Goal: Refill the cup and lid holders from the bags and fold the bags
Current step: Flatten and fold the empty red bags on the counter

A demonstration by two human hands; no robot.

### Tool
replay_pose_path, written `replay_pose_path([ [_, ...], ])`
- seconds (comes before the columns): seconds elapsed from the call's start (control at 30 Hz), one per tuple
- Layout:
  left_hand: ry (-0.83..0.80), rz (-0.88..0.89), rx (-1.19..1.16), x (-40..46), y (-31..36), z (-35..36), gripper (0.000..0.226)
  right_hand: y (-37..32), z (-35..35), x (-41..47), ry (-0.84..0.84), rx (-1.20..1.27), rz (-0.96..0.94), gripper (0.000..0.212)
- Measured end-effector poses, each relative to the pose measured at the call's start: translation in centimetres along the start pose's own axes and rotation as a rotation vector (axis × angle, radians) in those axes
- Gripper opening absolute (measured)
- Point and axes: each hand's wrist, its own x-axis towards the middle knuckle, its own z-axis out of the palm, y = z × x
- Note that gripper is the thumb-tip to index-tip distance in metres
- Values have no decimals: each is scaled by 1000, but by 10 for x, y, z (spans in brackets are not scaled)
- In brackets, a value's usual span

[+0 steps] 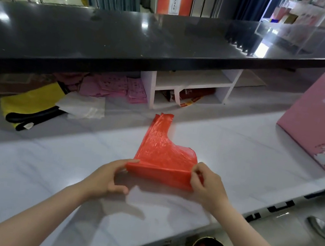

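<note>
**Folding a thin red bag on the white counter**

I have the red plastic bag (163, 154) lying on the white counter (45, 168), right in front of me and below the raised black ledge (127, 39). Its two handle loops point away from me toward the shelf unit, and its near edge is lifted and turned over on itself, so I judge I'm midway through a fold.

My left hand (107, 177) pinches the near left corner of the bag between thumb and fingertips. My right hand (205, 184) pinches the near right corner the same way, fingers curled round the film. Both are clamped on the bag, one at each end of the folded edge.

This film looks very thin and light, soft with no stiffness of its own, and a bit glossy, so I expect it to slide on the smooth counter and spring open if I let go. I think the corners are the right places to hold: gripping there keeps the edge taut and straight. Pulling too hard could stretch or tear it; a light pinch and a flat press along the crease should serve better.

No cups, lids or holders show from here. A pink box (322, 117) stands well apart to the right, and flat pink and yellow bags lie under the ledge
</note>
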Motion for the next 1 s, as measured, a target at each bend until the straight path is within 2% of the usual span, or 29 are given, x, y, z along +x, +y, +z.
replay_pose_path([
  [0.03,44,-20,-30,-2,0,2,86,-1,-1,3,34,72,48,29],
  [0.13,267,-43,91,2,4,7,33,-5,1,9,122,336,193,25],
  [0.2,393,-47,66,9,6,7,23,-4,3,9,167,522,278,17],
  [0.27,428,-66,4,15,11,8,16,-1,4,5,146,603,322,4],
  [0.4,425,-116,5,21,13,13,20,8,10,-2,54,436,282,15],
  [0.57,430,-223,73,18,6,21,5,17,22,3,104,355,239,3],
  [0.77,488,-297,139,26,5,26,8,14,34,17,131,-41,216,21],
  [0.9,533,-355,50,30,7,27,26,14,42,28,149,-308,255,18],
  [1.0,565,-314,135,31,11,26,43,16,45,30,185,-360,257,42],
])
